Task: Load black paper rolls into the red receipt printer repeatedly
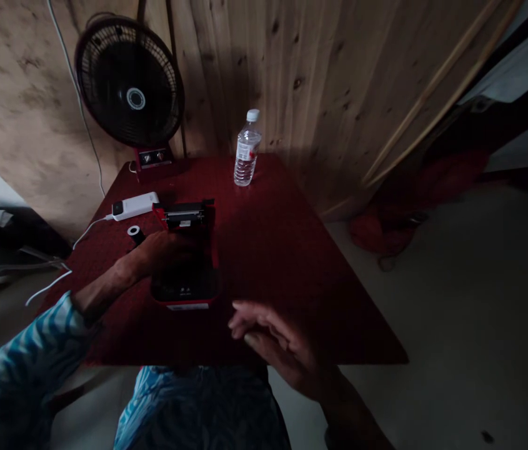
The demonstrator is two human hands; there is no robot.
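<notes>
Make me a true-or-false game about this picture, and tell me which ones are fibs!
1. The left hand is at the red-and-black machine. True.
2. The right hand is squeezing the bottle. False: the bottle stands upright, away from that hand.
3. The fan is left of the bottle. True.
4. The tabletop is blue. False: it's red.
5. A cable meets one end of the white gadget. True.

2 hands [167,250] [273,340], 1 device [187,286], 1 bottle [246,153], 1 fan [127,81].
</notes>
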